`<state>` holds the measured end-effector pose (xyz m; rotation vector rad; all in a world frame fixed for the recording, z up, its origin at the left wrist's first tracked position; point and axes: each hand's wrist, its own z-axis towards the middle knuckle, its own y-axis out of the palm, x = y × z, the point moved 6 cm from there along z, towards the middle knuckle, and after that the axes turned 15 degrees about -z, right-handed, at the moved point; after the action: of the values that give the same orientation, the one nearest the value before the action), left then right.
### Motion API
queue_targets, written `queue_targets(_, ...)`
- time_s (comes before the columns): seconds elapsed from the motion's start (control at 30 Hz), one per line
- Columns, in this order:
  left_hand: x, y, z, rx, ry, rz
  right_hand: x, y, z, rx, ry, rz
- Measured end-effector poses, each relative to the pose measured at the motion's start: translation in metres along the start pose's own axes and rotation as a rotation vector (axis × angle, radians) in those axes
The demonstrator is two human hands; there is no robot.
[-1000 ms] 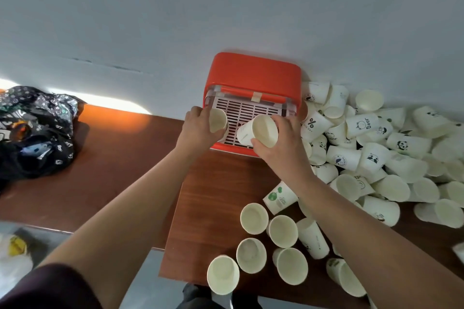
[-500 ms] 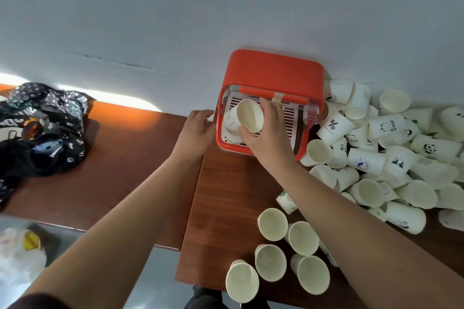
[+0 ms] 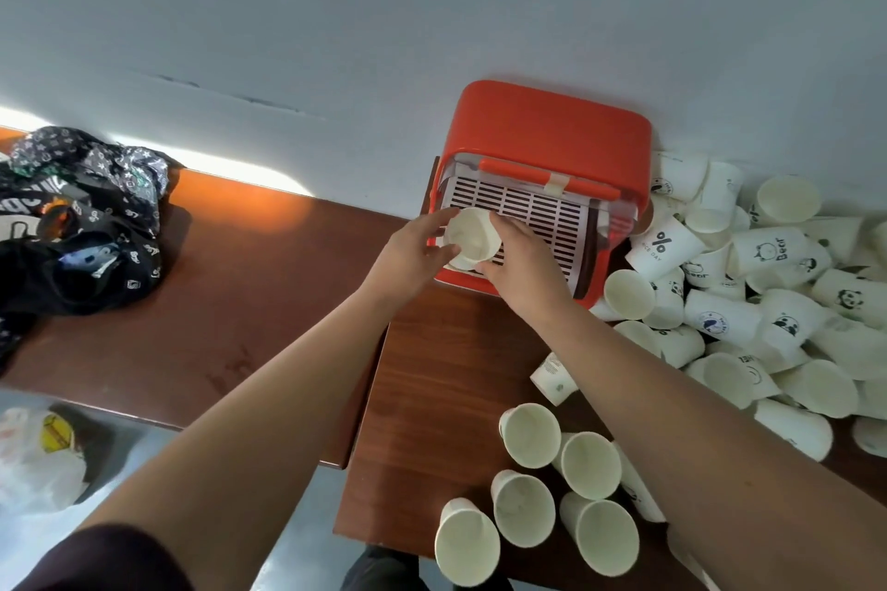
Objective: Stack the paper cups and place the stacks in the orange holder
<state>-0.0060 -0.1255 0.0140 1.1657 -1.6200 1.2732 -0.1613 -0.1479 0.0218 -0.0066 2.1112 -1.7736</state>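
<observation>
A plain white paper cup [image 3: 473, 233] is held over the front left corner of the orange holder [image 3: 552, 130], mouth turned up toward the camera. The rim of a second cup [image 3: 458, 263] is seen just beneath it; how deeply the two are nested cannot be told. The cup's left side is clamped by the left grip [image 3: 413, 254], thumb and fingers curled to the rim, and its right side is wrapped by the right grip [image 3: 523, 264]. Inside the holder a white slatted tray [image 3: 528, 206] is exposed, crossed by an orange bar [image 3: 528, 173] carrying a strip of pale tape. The holder is set on the brown tabletop [image 3: 249, 302] against a grey wall [image 3: 336, 14]. To its right a loose heap of cups is piled, most lying on their sides: one [image 3: 665, 247] is printed "%" above "NICE DAY", another [image 3: 773, 250] "Bear" beside a small cartoon face, and panda faces are shown on others [image 3: 849, 298]; the remaining print is too small to read. A cup with a green round logo [image 3: 554, 372] is lying beside the right forearm. Five plain cups [image 3: 590, 466] are grouped near the front edge. At far left a black monogram-printed bag [image 3: 81, 226] is slumped on the tabletop, and a white plastic bag [image 3: 43, 461] is seen below.
</observation>
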Motion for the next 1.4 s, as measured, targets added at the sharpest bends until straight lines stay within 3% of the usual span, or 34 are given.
queue_targets(0.17, -0.005, 0.002, 0.007, 0.005, -0.012, 0.067, 0.000, 0.002, 0.001, -0.031, 0.035, 0.089)
queue_targets(0.3, -0.008, -0.010, -0.007, 0.144, -0.082, -0.042, 0.007, -0.015, -0.024, -0.026, 0.080, 0.125)
queue_targets(0.4, -0.013, -0.019, -0.038, 0.193, -0.159, -0.073, 0.026, -0.015, -0.069, -0.143, 0.077, 0.112)
queue_targets(0.7, -0.058, 0.045, -0.131, -0.165, -0.277, 0.068, 0.056, 0.039, -0.186, -0.413, 0.060, -0.087)
queue_targets(0.97, -0.068, 0.083, -0.185, -0.332, -0.183, 0.157, 0.045, 0.067, -0.204, -0.390, 0.037, -0.300)
queue_targets(1.2, -0.064, 0.102, -0.224, -0.399, -0.152, 0.177, 0.039, 0.073, -0.205, -0.307, 0.042, -0.300)
queue_targets(1.4, -0.078, 0.133, -0.262, -0.490, -0.123, 0.517, 0.041, 0.065, -0.206, -0.247, 0.077, -0.279)
